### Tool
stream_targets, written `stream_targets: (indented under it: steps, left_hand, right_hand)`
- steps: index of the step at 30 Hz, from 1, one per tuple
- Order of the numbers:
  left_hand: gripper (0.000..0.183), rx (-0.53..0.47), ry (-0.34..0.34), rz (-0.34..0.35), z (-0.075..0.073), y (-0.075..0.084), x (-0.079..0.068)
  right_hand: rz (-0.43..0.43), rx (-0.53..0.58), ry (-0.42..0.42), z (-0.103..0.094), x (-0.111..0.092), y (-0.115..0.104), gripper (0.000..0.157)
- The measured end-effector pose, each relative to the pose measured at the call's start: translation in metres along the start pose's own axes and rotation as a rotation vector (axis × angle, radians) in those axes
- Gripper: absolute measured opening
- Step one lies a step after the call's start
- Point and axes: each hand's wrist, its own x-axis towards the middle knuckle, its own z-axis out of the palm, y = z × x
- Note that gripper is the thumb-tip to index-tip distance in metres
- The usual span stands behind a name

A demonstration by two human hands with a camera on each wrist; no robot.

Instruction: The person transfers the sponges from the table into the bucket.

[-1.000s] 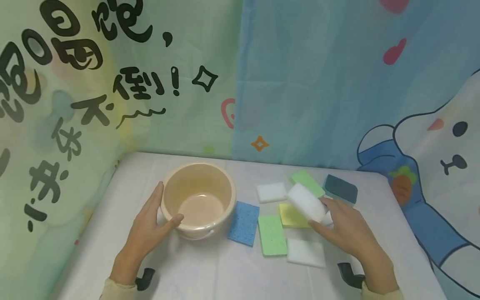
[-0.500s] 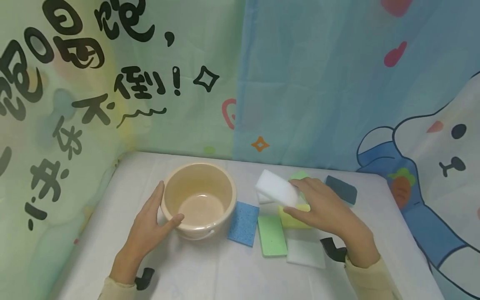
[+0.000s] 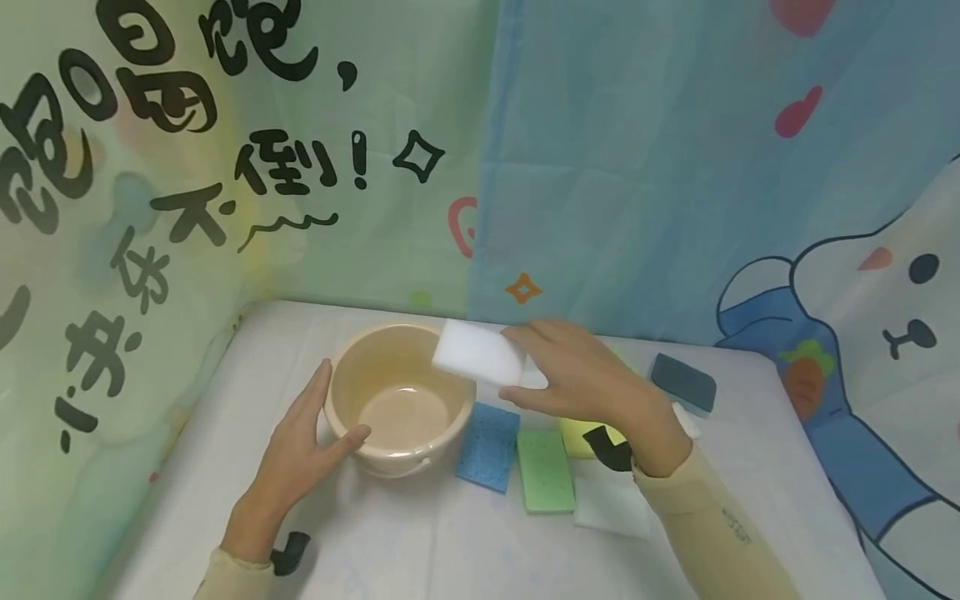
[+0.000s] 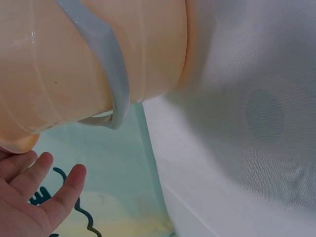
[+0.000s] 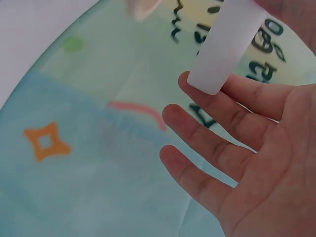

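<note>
A cream bucket (image 3: 405, 408) stands on the table at left of centre in the head view. My left hand (image 3: 288, 458) rests against its left side, fingers straight along the outside and thumb lying on the rim. The left wrist view shows the bucket's grey handle (image 4: 111, 59) hanging down its wall. With thumb and fingertips my right hand (image 3: 585, 371) pinches a white sponge block (image 3: 476, 352), held above the bucket's right rim. In the right wrist view the other fingers (image 5: 197, 131) stretch out free of the block (image 5: 227, 49).
Right of the bucket lie a blue sponge (image 3: 487, 447), a green sponge (image 3: 545, 472), a yellow sponge (image 3: 581, 437), a white block (image 3: 611, 504) and a dark grey-blue sponge (image 3: 684, 382). My right forearm partly covers other pieces. A printed cloth (image 3: 600, 208) hangs behind the table.
My right hand has lifted the white block from among the sponges and carried it left to the bucket's rim. The left hand and the bucket have stayed in place.
</note>
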Motion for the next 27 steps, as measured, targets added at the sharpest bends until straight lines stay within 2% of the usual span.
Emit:
stream_targets:
  steps: [5,8,14,19,23,27]
  left_hand:
    - [0.1,-0.003,-0.005,-0.009,0.0,-0.002,0.001]
    - [0.1,-0.009,-0.01,-0.018,0.001,-0.003,0.002]
    - [0.099,-0.008,-0.013,-0.02,0.001,-0.003,0.002]
    - [0.099,-0.004,-0.006,-0.014,-0.001,-0.002,0.001]
    - [0.099,-0.008,-0.002,-0.008,-0.002,-0.003,0.001]
    - [0.099,-0.006,-0.005,-0.013,-0.001,-0.005,0.001]
  right_hand:
    - [-0.135,0.002,0.025,0.007,0.031,-0.011,0.059]
    - [-0.171,0.007,0.004,0.016,0.047,-0.017,0.053]
    - [-0.09,-0.057,-0.145,0.038,0.071,-0.029,0.063]
    - [-0.052,-0.154,-0.24,0.056,0.083,-0.039,0.061]
    - [-0.076,-0.195,-0.255,0.068,0.088,-0.044,0.056]
    - [-0.098,-0.159,-0.241,0.077,0.09,-0.045,0.049]
